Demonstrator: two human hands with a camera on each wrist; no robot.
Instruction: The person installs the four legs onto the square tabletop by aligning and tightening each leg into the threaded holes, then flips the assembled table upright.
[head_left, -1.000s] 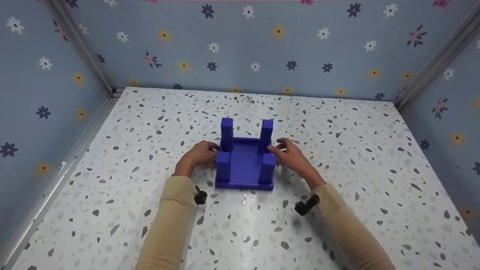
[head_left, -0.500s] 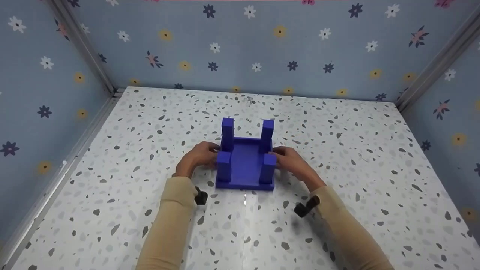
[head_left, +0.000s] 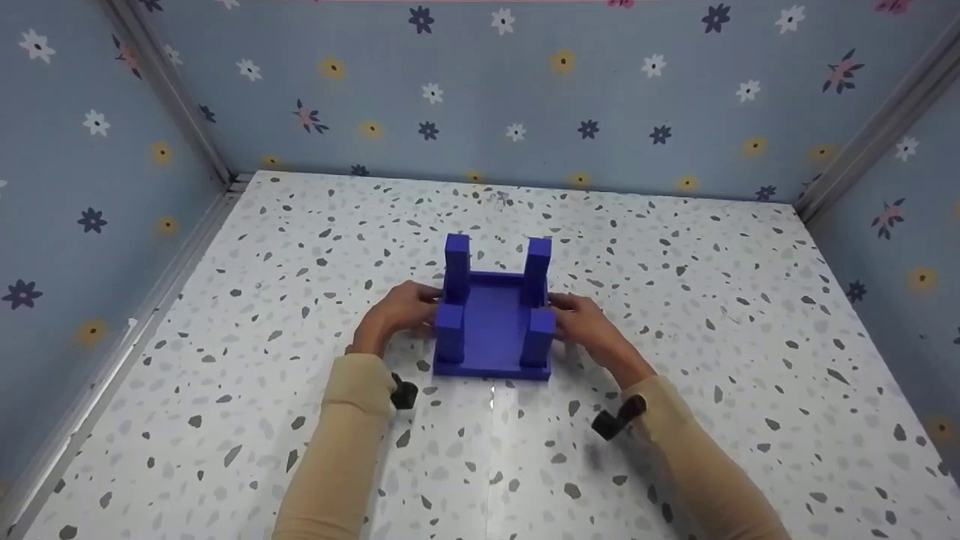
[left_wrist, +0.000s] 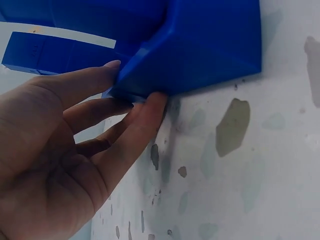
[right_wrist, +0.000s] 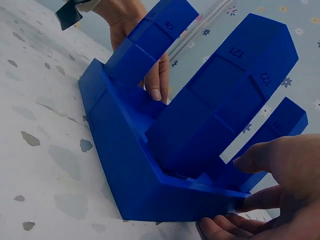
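Observation:
A small blue table [head_left: 493,322] stands upside down on the speckled tabletop, its square legs pointing up from a rimmed tray-like top. From the left side, my left hand [head_left: 405,307] holds its edge; in the left wrist view the thumb [left_wrist: 95,82] touches the rim and the fingers reach under the side. My right hand [head_left: 589,326] grips the opposite edge, partly hidden behind the near right leg [head_left: 537,337]. The right wrist view shows its thumb [right_wrist: 255,156] over the rim by a leg and its fingers low along the side. Numbers are marked on the legs.
The speckled white tabletop [head_left: 300,247] reaches back to a blue flowered wall [head_left: 480,90]. More flowered panels with metal frame bars [head_left: 165,90] close in the left and right sides. A black wrist camera [head_left: 619,417] sticks out from the right sleeve.
My right hand's raised thumb and fingers have come in against the table's right edge. The left hand keeps its place on the left edge, and the table stays where it was.

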